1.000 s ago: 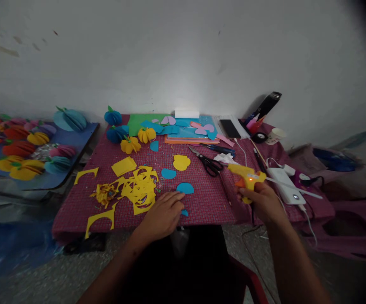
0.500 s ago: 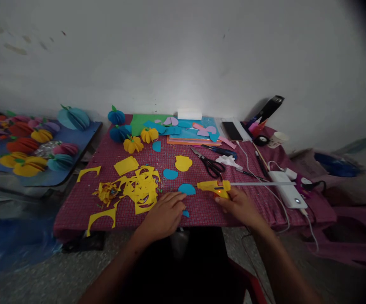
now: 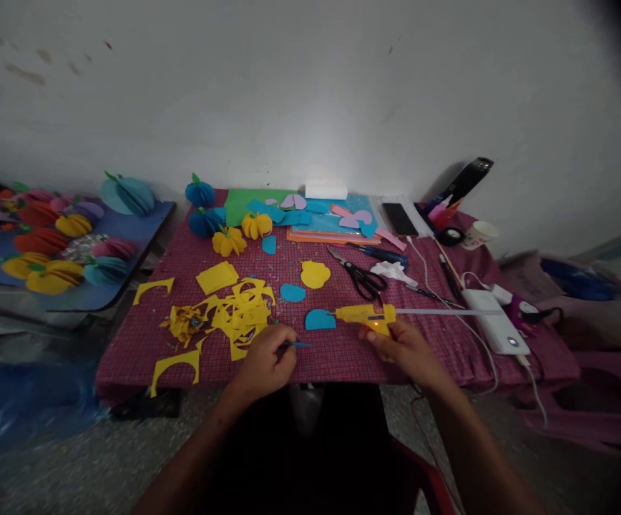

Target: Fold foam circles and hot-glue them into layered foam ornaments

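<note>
1 blue half-circle (image 3: 320, 321) lies flat on the bench (image 3: 337, 366), perhaps so the yellow glue gun (image 3: 361, 315) can reach its edge. The right hand (image 3: 404, 347) grips the gun; the left hand (image 3: 268, 357) pinches 1 blue piece (image 3: 300, 345).

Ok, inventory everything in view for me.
glue gun: 1, yellow, right hand
flat cutouts: 3, blue, centre
held piece: 1, blue, left hand
rounded cutout: 1, yellow, centre
stack: 1, yellow, centre left
scraps: many, yellow, left
paper pumpkins: 4, blue and yellow, back left
more pumpkins: many, mixed, blue side table
sheets: several, mixed colours, back
scissors: 1, black, centre right
phone, bottle, tape roll: 1 each, black, back right
cup: 1, white, back right
boxy device: 1, white, right
tablecloth: 1, maroon, across middle
left hand: 1, bare, front
right hand: 1, bare, front right
</note>
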Tool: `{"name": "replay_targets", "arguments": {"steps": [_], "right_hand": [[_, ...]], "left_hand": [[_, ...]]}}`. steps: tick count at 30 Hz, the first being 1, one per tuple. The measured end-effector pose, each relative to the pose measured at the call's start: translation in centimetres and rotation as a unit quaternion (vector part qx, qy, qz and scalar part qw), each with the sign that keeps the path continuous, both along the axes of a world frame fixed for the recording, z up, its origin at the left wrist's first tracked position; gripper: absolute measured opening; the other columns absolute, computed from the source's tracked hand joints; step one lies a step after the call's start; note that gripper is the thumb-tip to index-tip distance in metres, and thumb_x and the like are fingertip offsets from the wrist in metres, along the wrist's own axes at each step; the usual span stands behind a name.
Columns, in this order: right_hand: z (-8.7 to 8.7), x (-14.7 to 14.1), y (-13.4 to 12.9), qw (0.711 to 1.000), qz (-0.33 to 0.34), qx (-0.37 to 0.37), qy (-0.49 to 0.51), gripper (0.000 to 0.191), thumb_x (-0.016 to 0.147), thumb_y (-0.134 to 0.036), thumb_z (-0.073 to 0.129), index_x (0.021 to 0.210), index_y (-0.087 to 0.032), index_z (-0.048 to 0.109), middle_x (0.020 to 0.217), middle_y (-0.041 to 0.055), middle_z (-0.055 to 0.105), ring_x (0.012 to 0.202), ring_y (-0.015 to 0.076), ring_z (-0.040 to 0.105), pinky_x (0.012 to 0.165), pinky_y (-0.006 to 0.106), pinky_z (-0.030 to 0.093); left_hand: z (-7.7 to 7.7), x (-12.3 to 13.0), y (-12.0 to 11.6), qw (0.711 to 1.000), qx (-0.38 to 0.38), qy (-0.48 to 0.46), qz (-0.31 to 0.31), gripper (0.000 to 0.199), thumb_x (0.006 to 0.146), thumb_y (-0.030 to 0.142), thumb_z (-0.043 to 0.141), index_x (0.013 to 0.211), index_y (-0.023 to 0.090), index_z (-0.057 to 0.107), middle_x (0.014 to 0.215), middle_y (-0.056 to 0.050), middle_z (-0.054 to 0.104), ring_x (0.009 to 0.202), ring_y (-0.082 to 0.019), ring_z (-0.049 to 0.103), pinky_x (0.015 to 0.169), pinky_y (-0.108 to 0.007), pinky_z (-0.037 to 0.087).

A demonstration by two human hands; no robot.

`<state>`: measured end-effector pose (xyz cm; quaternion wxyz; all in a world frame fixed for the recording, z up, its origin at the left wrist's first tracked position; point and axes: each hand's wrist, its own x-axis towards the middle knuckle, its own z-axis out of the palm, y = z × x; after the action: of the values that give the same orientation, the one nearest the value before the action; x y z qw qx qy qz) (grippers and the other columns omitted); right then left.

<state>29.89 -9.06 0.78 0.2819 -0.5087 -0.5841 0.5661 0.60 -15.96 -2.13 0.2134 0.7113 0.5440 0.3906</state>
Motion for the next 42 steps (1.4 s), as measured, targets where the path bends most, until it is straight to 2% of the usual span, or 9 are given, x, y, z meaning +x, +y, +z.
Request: {"name": "replay_targets", "arguments": {"steps": [3,6,11,18,21,24,28,36,42], "right_hand": [[0.4,0.1,-0.2,1.000,0.004,-0.011,0.024,0.039,0.082,-0.053,0.071,0.096,-0.016,0.072,0.062,-0.0015,0.055,0.051,0.0107,0.042,0.047,0.024,0.032],[0.4,0.2,-0.5,1.000,-0.006,0.000,0.028,0.041,0.085,-0.055,0.067,0.096,-0.015,0.073,0.058,-0.0018,0.052,0.052,0.0115,0.043,0.049,0.024,0.032],[-0.7,-0.2,-0.9,0.997,-0.043,-0.011,0.057,0.043,0.086,-0.057,0.066,0.094,-0.015,0.074,0.057,-0.0008,0.053,0.052,0.0120,0.043,0.050,0.025,0.031],[-2.0,-1.5,-0.7,0.990,-0.078,-0.028,0.111,0.041,0.085,-0.055,0.069,0.091,-0.015,0.074,0.055,-0.0006,0.056,0.050,0.0123,0.046,0.050,0.026,0.033],[-2.4,-1.3,-0.5,0.985,-0.098,-0.031,0.136,0.040,0.083,-0.055,0.070,0.089,-0.015,0.073,0.057,0.0009,0.060,0.050,0.0122,0.048,0.050,0.026,0.035],[-2.7,-0.9,-0.4,0.979,-0.115,-0.035,0.166,0.038,0.081,-0.053,0.073,0.089,-0.016,0.071,0.071,0.0043,0.069,0.052,0.0113,0.050,0.050,0.025,0.037],[-2.9,-0.6,-0.3,0.971,-0.126,-0.051,0.199,0.034,0.081,-0.049,0.075,0.090,-0.016,0.071,0.075,0.0053,0.071,0.052,0.0108,0.051,0.050,0.025,0.039],[-3.0,-0.5,-0.2,0.968,-0.131,-0.045,0.209,0.030,0.083,-0.044,0.074,0.090,-0.015,0.072,0.078,0.0060,0.073,0.052,0.0101,0.051,0.051,0.025,0.039],[-3.0,-0.6,-0.3,0.969,-0.134,-0.042,0.202,0.031,0.082,-0.047,0.074,0.089,-0.017,0.071,0.085,0.0081,0.074,0.053,0.0110,0.051,0.051,0.026,0.039]], "left_hand": [[0.5,-0.7,0.9,0.998,-0.042,0.025,0.042,0.008,0.082,0.016,0.053,0.082,0.021,0.058,0.075,0.001,0.062,0.072,-0.016,0.059,0.069,-0.030,0.045],[1.1,-1.0,1.6,0.996,-0.079,0.019,0.040,0.011,0.085,0.016,0.053,0.088,0.022,0.062,0.082,0.002,0.067,0.077,-0.016,0.062,0.071,-0.029,0.046],[1.1,0.1,1.3,0.995,-0.078,0.043,-0.039,0.016,0.091,0.019,0.054,0.101,0.024,0.065,0.097,0.000,0.072,0.090,-0.018,0.065,0.081,-0.032,0.048],[0.7,2.0,1.0,0.987,0.003,0.114,-0.114,0.020,0.097,0.026,0.052,0.109,0.023,0.067,0.105,-0.005,0.071,0.100,-0.021,0.063,0.091,-0.038,0.048],[0.9,1.6,1.6,0.990,0.028,0.112,-0.084,0.019,0.096,0.030,0.054,0.108,0.023,0.068,0.113,-0.007,0.068,0.107,-0.022,0.060,0.096,-0.040,0.048],[0.9,0.9,2.5,0.992,0.033,0.115,-0.043,0.018,0.096,0.025,0.053,0.105,0.022,0.068,0.113,-0.007,0.066,0.108,-0.022,0.060,0.096,-0.040,0.048],[0.9,0.1,3.1,0.987,0.020,0.154,-0.052,0.018,0.095,0.022,0.051,0.103,0.021,0.068,0.110,-0.007,0.067,0.107,-0.023,0.060,0.095,-0.041,0.048],[1.6,0.3,0.6,0.974,0.003,0.206,-0.098,0.018,0.092,0.027,0.059,0.108,0.024,0.066,0.115,-0.006,0.067,0.107,-0.026,0.058,0.096,-0.046,0.046],[1.3,1.1,-0.2,0.970,-0.012,0.213,-0.112,0.021,0.094,0.021,0.055,0.112,0.024,0.065,0.114,-0.006,0.066,0.105,-0.025,0.058,0.095,-0.044,0.047]]}}
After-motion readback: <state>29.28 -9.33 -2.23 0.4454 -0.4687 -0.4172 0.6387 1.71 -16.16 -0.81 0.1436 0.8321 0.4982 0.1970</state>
